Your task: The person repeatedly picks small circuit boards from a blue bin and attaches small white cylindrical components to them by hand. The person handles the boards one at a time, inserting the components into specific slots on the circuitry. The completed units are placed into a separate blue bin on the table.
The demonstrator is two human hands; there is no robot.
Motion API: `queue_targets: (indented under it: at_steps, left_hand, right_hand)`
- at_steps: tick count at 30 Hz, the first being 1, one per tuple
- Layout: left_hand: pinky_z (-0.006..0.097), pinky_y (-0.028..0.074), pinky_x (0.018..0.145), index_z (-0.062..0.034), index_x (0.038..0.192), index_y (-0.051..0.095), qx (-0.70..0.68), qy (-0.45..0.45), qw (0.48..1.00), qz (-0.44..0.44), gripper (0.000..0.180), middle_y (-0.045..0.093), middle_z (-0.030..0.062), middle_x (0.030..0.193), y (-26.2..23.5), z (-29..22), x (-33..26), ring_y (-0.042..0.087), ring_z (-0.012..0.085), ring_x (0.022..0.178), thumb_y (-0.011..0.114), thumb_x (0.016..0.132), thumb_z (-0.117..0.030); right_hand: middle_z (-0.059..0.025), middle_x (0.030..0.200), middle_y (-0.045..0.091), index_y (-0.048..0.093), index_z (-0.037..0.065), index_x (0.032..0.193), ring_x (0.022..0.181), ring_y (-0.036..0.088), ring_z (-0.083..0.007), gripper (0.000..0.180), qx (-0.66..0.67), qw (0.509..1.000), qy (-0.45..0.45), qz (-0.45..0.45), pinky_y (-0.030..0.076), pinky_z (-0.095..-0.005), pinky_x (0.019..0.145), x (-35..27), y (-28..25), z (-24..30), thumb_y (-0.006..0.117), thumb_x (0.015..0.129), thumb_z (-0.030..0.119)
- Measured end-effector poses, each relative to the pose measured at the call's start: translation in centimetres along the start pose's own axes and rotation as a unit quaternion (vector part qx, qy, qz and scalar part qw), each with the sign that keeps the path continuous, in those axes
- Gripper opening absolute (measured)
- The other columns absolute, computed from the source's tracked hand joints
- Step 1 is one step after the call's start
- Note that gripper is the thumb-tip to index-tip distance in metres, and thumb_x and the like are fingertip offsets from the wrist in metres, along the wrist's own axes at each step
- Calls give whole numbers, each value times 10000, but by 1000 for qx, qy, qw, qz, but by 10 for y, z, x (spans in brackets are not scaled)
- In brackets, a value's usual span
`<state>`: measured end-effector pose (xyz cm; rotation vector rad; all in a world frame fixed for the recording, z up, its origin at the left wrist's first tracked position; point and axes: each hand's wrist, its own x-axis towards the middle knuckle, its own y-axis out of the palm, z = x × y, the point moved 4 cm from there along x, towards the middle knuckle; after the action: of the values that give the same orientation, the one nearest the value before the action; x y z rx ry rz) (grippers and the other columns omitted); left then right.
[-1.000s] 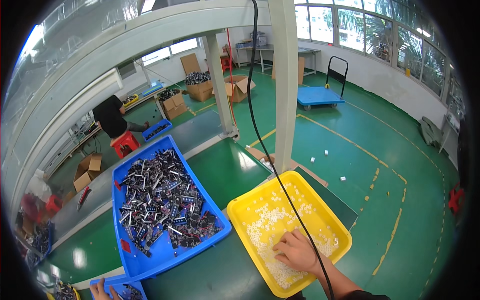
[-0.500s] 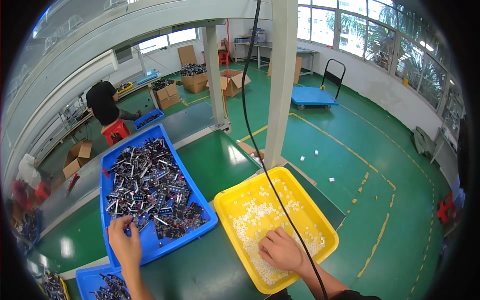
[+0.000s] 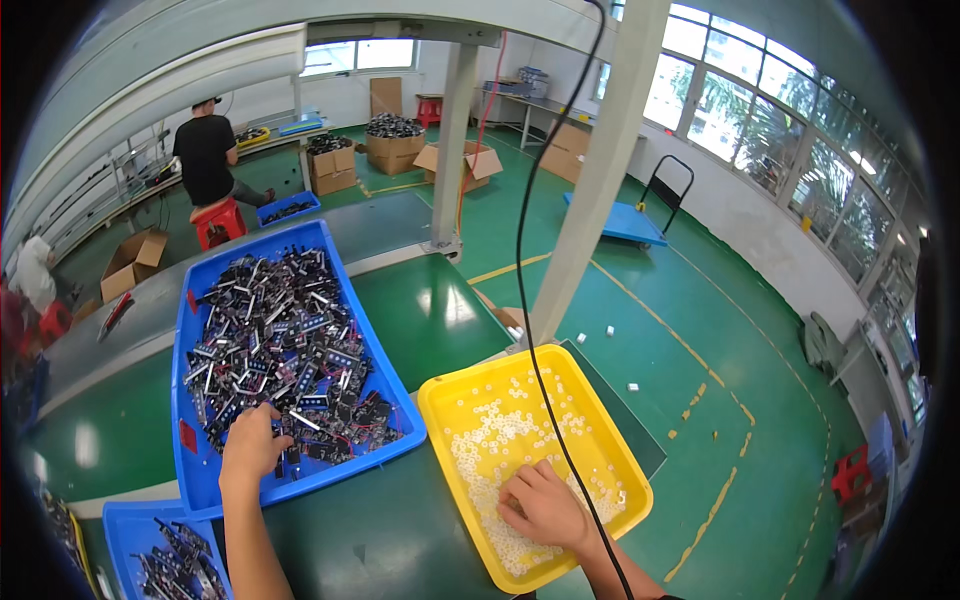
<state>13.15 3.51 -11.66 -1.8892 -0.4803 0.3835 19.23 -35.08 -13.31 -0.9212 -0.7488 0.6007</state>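
My left hand (image 3: 253,444) reaches over the near part of a large blue tray (image 3: 398,396) piled with small dark circuit boards (image 3: 290,330). Its thumb and forefinger are apart among the boards, and I see nothing held between them. To the right, my right hand (image 3: 545,505) dips into a shallow yellow tray (image 3: 435,425) strewn with small white plastic rings (image 3: 500,430). The fingers of that hand are curled downward into the rings; whatever they pinch is hidden beneath them.
A black cable (image 3: 522,250) hangs down across the yellow tray and past my right forearm. A second blue tray (image 3: 118,515) of boards stands at the lower left. Behind the yellow tray rises a pale post (image 3: 590,190). Farther off, a person (image 3: 205,155) sits near cardboard boxes (image 3: 395,152).
The view has shifted and tilted. My left hand has moved farther into the boards, its thumb and forefinger now spread. My right hand stays in the rings.
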Motion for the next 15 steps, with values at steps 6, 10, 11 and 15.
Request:
queue_targets:
  at_steps: [6, 10, 11, 15]
  left_hand:
    - [429, 507, 808, 10, 795, 686, -29, -4, 999, -39, 125, 661, 219, 873, -8, 10, -12, 641, 370, 860, 715, 680, -30]
    - [433, 504, 789, -9, 770, 685, -36, 8, 996, -81, 86, 648, 209, 856, -19, 12, -21, 635, 369, 847, 707, 691, -33]
    - [434, 503, 782, -9, 771, 679, -29, 23, 992, -117, 86, 642, 203, 854, -28, 5, -26, 631, 371, 843, 710, 696, -37]
    - [408, 503, 714, -7, 853, 632, -70, 90, 964, -241, 131, 622, 171, 836, -50, -12, -38, 629, 355, 787, 708, 760, -58]
  right_hand:
    - [-64, 806, 545, 582, 94, 800, 775, 476, -282, 115, 26, 999, 24, 7, 392, -355, 729, 4, 2, 2, 686, 755, 109]
    - [-97, 798, 529, 574, 81, 788, 773, 478, -320, 130, 22, 999, 35, 19, 412, -389, 713, 8, 2, 6, 689, 727, 91]
    - [-109, 799, 532, 587, 75, 788, 776, 485, -332, 135, 9, 999, 33, 8, 419, -400, 711, 9, 2, 7, 698, 712, 78]
    - [-118, 822, 533, 607, 69, 779, 793, 497, -333, 151, 16, 998, 30, -50, 423, -401, 710, 6, -5, 11, 714, 678, 34]
